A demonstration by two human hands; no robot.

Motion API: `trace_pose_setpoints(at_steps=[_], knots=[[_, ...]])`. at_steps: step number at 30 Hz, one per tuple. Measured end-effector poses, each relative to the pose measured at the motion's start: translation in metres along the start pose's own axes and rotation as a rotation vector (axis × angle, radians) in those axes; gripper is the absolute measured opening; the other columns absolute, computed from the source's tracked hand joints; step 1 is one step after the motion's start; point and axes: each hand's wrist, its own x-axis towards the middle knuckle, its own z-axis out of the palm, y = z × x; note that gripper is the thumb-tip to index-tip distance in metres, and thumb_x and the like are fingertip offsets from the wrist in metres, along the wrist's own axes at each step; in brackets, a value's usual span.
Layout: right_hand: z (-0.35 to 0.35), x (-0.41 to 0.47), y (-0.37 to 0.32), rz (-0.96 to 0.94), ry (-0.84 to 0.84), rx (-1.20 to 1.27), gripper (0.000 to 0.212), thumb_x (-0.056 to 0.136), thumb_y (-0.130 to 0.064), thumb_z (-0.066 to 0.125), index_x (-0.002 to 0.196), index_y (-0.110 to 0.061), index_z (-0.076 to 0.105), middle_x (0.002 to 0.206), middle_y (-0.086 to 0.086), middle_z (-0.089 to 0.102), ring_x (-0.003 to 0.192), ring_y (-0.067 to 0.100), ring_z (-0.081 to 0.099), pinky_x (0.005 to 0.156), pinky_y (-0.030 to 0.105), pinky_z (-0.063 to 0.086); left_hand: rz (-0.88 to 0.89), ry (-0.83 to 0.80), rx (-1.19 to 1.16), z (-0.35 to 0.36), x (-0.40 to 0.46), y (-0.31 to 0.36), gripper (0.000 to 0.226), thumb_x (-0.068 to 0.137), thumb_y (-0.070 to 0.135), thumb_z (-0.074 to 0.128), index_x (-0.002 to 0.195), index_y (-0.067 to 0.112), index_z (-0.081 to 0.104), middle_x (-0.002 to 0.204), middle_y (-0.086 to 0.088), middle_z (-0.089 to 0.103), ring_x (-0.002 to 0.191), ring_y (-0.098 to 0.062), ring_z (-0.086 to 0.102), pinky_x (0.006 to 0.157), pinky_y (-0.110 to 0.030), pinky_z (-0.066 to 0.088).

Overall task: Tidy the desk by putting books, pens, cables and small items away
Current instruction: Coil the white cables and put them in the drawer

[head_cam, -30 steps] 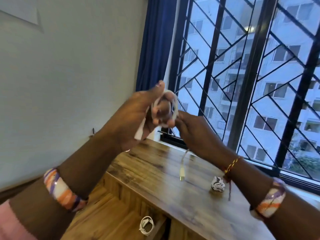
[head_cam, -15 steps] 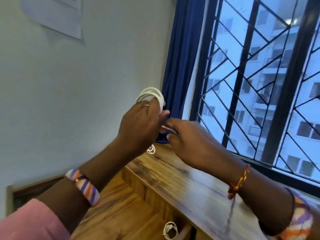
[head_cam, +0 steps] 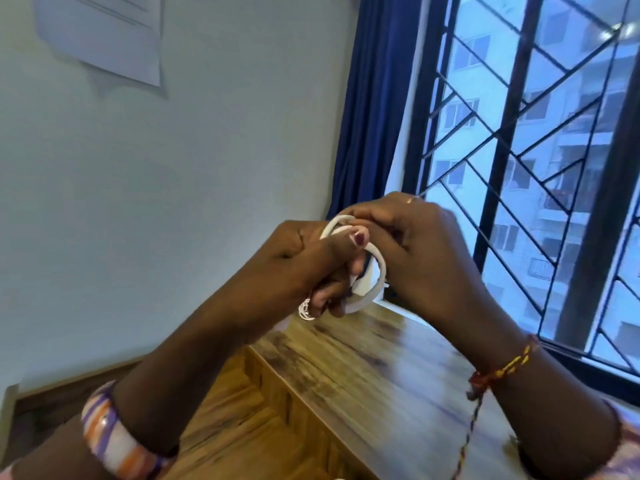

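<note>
A white cable (head_cam: 375, 271), wound into a small coil, is held up in the air above the far end of the wooden desk (head_cam: 363, 368). My left hand (head_cam: 294, 268) grips the coil, with its thumb lying across the loops. My right hand (head_cam: 412, 251) closes over the coil's top and right side, its fingers curled round the strands. A small white wire bundle (head_cam: 306, 310) shows just below my left hand; whether it hangs from the cable or lies beyond it is unclear. Most of the coil is hidden between my hands.
A blue curtain (head_cam: 374, 109) hangs in the corner beside a barred window (head_cam: 519, 168) on the right. A sheet of paper (head_cam: 104, 32) is stuck to the pale wall. To the left, below the desk top, lies a lower wooden surface (head_cam: 249, 417).
The camera has tilted up and left, so the desk items seen a second ago are out of view. My hands have drawn together, and my right hand now covers the coil.
</note>
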Motion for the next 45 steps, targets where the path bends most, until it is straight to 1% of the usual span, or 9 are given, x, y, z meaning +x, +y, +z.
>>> trace_pose_setpoints(at_steps=[4,7,12,15,27,32,37,41,45], knots=[[-0.018,-0.011,0.038,0.565,-0.265,0.78,0.033,0.097,-0.02,0.044,0.096,0.007,0.064,0.071,0.02,0.067,0.068,0.03,0.064,0.078,0.045,0.055,0.067,0.072,-0.043,0.032,0.036,-0.037,0.029,0.083,0.034,0.051,0.061,0.019,0.06,0.037,0.005,0.043,0.04,-0.02,0.039,0.047,-0.02,0.044],[-0.04,-0.022,0.073,0.676,-0.21,1.083,0.052,0.097,-0.034,0.032,0.071,0.0,0.063,0.056,0.011,0.059,0.058,0.021,0.06,0.071,0.031,0.055,0.057,0.129,-0.066,0.063,0.075,-0.066,0.027,0.084,0.029,0.061,0.062,0.014,0.058,0.038,0.005,0.049,0.038,-0.01,0.044,0.045,-0.019,0.04],[-0.087,-0.039,0.134,0.596,-0.206,0.795,0.029,0.095,-0.019,0.045,0.078,-0.006,0.063,0.071,0.001,0.063,0.075,0.012,0.062,0.091,0.034,0.048,-0.129,0.002,-0.319,0.105,0.136,-0.103,0.027,0.069,0.038,0.071,0.057,0.015,0.065,0.045,0.002,0.056,0.043,-0.009,0.052,0.054,-0.022,0.05],[-0.11,-0.047,0.159,0.572,-0.126,0.595,0.012,0.088,-0.001,0.055,0.082,-0.003,0.066,0.076,0.005,0.067,0.077,0.012,0.064,0.081,0.027,0.055,-0.151,-0.025,-0.268,0.133,0.162,-0.118,0.022,0.07,0.031,0.068,0.064,0.01,0.067,0.047,0.001,0.058,0.045,-0.007,0.053,0.056,-0.02,0.049],[-0.166,-0.069,0.218,0.503,0.243,-0.418,0.021,0.085,-0.01,0.051,0.081,-0.015,0.071,0.078,0.009,0.069,0.083,0.025,0.063,0.067,0.031,0.047,0.276,0.075,0.763,0.22,0.207,-0.138,0.012,0.088,0.023,0.059,0.082,0.014,0.063,0.064,0.009,0.056,0.061,-0.002,0.048,0.055,-0.012,0.033],[-0.19,-0.078,0.228,0.622,0.235,-0.258,0.02,0.081,-0.012,0.058,0.066,-0.017,0.07,0.065,0.006,0.068,0.068,0.018,0.06,0.06,0.029,0.043,0.113,0.023,0.623,0.247,0.211,-0.145,0.016,0.093,0.023,0.05,0.096,0.009,0.058,0.08,-0.002,0.06,0.068,-0.018,0.057,0.056,-0.022,0.04],[-0.201,-0.084,0.229,0.83,0.249,0.213,0.01,0.084,-0.003,0.062,0.086,0.002,0.07,0.073,0.019,0.067,0.057,0.016,0.058,0.058,0.027,0.048,-0.189,-0.148,0.239,0.25,0.213,-0.138,0.023,0.093,0.013,0.049,0.074,0.013,0.062,0.051,0.005,0.061,0.037,-0.001,0.049,0.035,-0.011,0.035],[-0.205,-0.086,0.221,0.89,0.284,0.457,0.01,0.083,0.001,0.062,0.09,0.006,0.066,0.069,0.013,0.064,0.048,0.008,0.059,0.046,0.015,0.05,-0.273,-0.083,-0.096,0.25,0.211,-0.146,0.015,0.09,0.009,0.053,0.084,0.006,0.067,0.059,-0.001,0.064,0.046,-0.008,0.051,0.041,-0.015,0.041],[-0.197,-0.088,0.216,0.905,0.257,0.374,0.007,0.08,-0.002,0.065,0.087,0.0,0.067,0.085,0.021,0.069,0.07,0.017,0.064,0.067,0.031,0.056,-0.122,0.148,-0.134,0.254,0.205,-0.149,0.01,0.087,0.007,0.058,0.084,0.012,0.067,0.055,0.007,0.067,0.048,-0.002,0.057,0.046,-0.013,0.044]])
